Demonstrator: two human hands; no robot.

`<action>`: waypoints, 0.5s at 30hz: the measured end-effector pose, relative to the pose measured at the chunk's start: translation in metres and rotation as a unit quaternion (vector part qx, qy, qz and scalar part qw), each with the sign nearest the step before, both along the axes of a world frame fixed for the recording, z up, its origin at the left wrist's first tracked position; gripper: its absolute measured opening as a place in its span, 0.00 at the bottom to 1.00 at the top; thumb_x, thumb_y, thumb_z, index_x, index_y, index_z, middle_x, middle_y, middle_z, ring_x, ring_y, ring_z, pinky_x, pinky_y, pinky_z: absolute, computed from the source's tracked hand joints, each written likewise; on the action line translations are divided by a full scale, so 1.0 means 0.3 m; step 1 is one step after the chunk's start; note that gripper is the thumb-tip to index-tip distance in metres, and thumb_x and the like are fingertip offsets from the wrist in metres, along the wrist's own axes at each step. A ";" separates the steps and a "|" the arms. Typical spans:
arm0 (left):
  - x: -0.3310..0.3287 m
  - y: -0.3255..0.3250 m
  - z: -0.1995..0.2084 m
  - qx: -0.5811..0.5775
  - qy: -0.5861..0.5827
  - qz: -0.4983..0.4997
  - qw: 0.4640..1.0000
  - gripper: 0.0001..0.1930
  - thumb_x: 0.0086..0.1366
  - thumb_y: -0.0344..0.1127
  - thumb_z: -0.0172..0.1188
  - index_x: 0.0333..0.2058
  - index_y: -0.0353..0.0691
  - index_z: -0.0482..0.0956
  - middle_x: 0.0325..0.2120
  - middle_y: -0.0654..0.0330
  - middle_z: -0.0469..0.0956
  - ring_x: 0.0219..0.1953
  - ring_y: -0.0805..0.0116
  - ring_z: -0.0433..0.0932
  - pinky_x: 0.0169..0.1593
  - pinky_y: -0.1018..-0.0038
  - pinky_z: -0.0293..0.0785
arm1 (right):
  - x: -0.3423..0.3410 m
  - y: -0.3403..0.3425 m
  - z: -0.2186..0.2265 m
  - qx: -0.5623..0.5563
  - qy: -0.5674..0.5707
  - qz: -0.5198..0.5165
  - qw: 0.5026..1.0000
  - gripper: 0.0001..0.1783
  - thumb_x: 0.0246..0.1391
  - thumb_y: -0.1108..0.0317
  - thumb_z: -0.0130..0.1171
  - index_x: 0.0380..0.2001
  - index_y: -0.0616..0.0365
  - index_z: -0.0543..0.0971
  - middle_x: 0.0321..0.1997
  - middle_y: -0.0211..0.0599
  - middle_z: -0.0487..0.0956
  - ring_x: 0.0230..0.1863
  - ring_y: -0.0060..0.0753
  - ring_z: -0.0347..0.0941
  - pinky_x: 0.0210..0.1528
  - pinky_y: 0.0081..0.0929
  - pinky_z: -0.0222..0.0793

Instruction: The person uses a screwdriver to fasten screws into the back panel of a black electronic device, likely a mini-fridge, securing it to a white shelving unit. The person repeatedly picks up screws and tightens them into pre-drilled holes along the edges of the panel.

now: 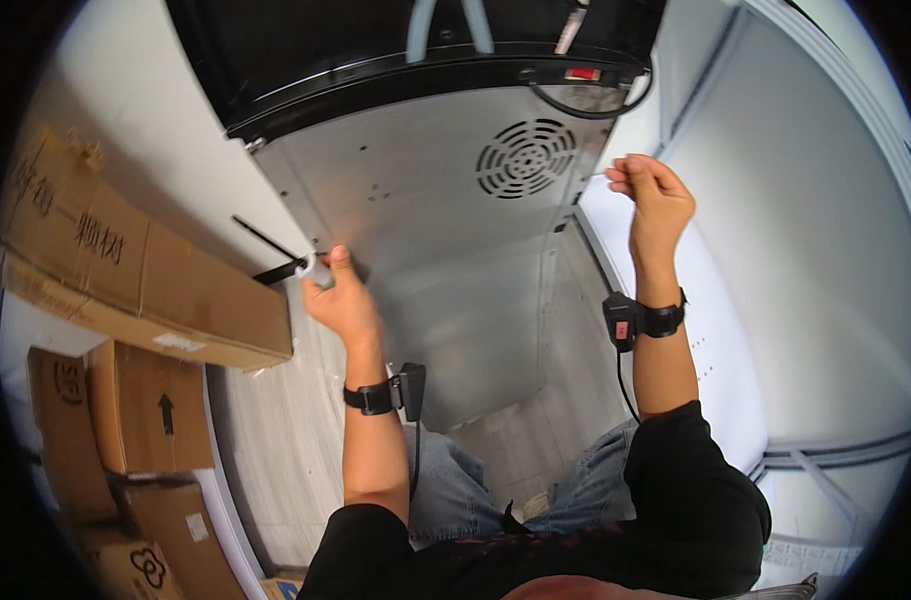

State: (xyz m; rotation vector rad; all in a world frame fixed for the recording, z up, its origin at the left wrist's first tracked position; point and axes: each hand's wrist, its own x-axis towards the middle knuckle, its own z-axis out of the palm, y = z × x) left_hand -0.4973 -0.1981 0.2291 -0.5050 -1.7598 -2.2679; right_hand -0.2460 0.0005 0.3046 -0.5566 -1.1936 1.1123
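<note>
Grey metal faces me: the back of the cabinet, with a round vent toward its upper right. Just beside the cabinet's left edge, my left fingers are curled round a white handle; a thin dark rod points out beyond that edge, though I cannot tell whether the two are joined. Off the cabinet's right edge, my right fingers are bent inward, tips nearly meeting; whether they pinch something small, I cannot tell.

As I judge it, a slip of the handle, from a loose grip or a sudden twist, could scratch the panel or scrape the long cardboard box left of the cabinet. Raising my right fingers carelessly could hook the black cable looped at the cabinet's upper right corner. The lead from my right wrist strap could snag on the cabinet's right edge if I reach across. Pushing hard on one side might shift the cabinet, and its edges could nick my knuckles.
</note>
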 end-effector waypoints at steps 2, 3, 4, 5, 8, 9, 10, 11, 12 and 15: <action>-0.001 -0.002 0.004 0.017 -0.011 -0.004 1.000 0.11 0.59 0.35 0.63 0.26 0.36 0.71 0.22 0.67 0.72 0.24 0.78 0.67 0.29 0.79 0.65 | -0.004 -0.010 0.010 0.002 -0.005 0.028 1.000 0.08 0.52 0.77 0.57 0.34 0.72 0.78 0.29 0.46 0.80 0.28 0.33 0.78 0.31 0.23 0.76; 0.011 0.002 0.019 0.033 -0.022 -0.008 0.999 0.13 0.58 0.36 0.64 0.24 0.37 0.70 0.21 0.67 0.71 0.24 0.79 0.66 0.30 0.79 0.64 | 0.003 -0.013 0.015 -0.004 -0.012 0.041 0.999 0.08 0.52 0.77 0.57 0.35 0.72 0.78 0.28 0.46 0.80 0.28 0.32 0.78 0.31 0.23 0.76; 0.024 0.008 0.030 0.044 -0.031 -0.020 0.998 0.13 0.58 0.36 0.63 0.24 0.37 0.69 0.21 0.67 0.71 0.24 0.79 0.66 0.30 0.80 0.65 | 0.009 -0.016 0.025 -0.003 -0.004 0.049 0.999 0.09 0.52 0.77 0.57 0.36 0.71 0.78 0.27 0.44 0.80 0.27 0.30 0.78 0.30 0.21 0.75; 0.032 0.019 0.032 0.039 -0.026 -0.015 0.999 0.13 0.59 0.36 0.63 0.24 0.37 0.69 0.22 0.67 0.71 0.24 0.79 0.66 0.30 0.80 0.65 | 0.017 -0.012 0.030 0.002 -0.011 0.045 0.999 0.09 0.52 0.77 0.57 0.37 0.71 0.78 0.27 0.43 0.80 0.27 0.30 0.77 0.30 0.20 0.75; 0.037 0.028 0.025 0.032 -0.013 -0.008 0.999 0.12 0.59 0.35 0.62 0.25 0.36 0.69 0.22 0.67 0.71 0.25 0.79 0.66 0.30 0.80 0.64 | 0.015 0.002 0.016 0.012 -0.019 0.045 0.999 0.12 0.52 0.77 0.58 0.40 0.70 0.78 0.27 0.41 0.80 0.26 0.26 0.76 0.30 0.18 0.73; 0.034 0.022 0.022 0.024 -0.012 -0.006 1.000 0.11 0.60 0.34 0.62 0.26 0.36 0.70 0.23 0.67 0.71 0.26 0.78 0.67 0.31 0.79 0.65 | 0.003 -0.002 0.013 0.017 -0.014 0.045 0.999 0.13 0.52 0.77 0.58 0.41 0.70 0.77 0.27 0.41 0.80 0.26 0.25 0.76 0.30 0.18 0.73; 0.030 0.017 0.022 0.015 -0.011 -0.004 1.000 0.10 0.60 0.34 0.61 0.28 0.35 0.71 0.24 0.67 0.72 0.27 0.78 0.68 0.32 0.78 0.66 | -0.012 -0.007 0.014 0.023 -0.010 0.044 0.999 0.14 0.52 0.77 0.58 0.42 0.70 0.76 0.28 0.40 0.80 0.27 0.25 0.76 0.30 0.18 0.73; 0.031 0.015 0.024 0.007 -0.010 -0.002 1.000 0.09 0.61 0.33 0.60 0.29 0.35 0.72 0.25 0.66 0.72 0.28 0.77 0.68 0.33 0.78 0.68 | -0.023 -0.011 0.011 0.029 -0.005 0.044 0.999 0.15 0.51 0.77 0.58 0.43 0.70 0.76 0.28 0.40 0.80 0.27 0.24 0.76 0.30 0.17 0.73; 0.046 0.016 0.042 0.007 -0.012 0.000 1.000 0.08 0.61 0.33 0.59 0.29 0.34 0.72 0.26 0.65 0.73 0.28 0.77 0.69 0.34 0.77 0.68 | -0.029 -0.011 0.008 0.028 -0.006 0.047 0.999 0.17 0.51 0.77 0.59 0.45 0.70 0.75 0.28 0.39 0.80 0.28 0.23 0.76 0.30 0.17 0.73; 0.030 0.020 0.013 0.011 -0.008 -0.003 1.000 0.08 0.62 0.33 0.59 0.30 0.33 0.72 0.27 0.64 0.74 0.29 0.76 0.70 0.35 0.76 0.69 | -0.044 -0.013 0.003 0.029 -0.029 0.034 0.999 0.16 0.51 0.77 0.59 0.45 0.70 0.75 0.28 0.38 0.80 0.28 0.23 0.76 0.30 0.16 0.73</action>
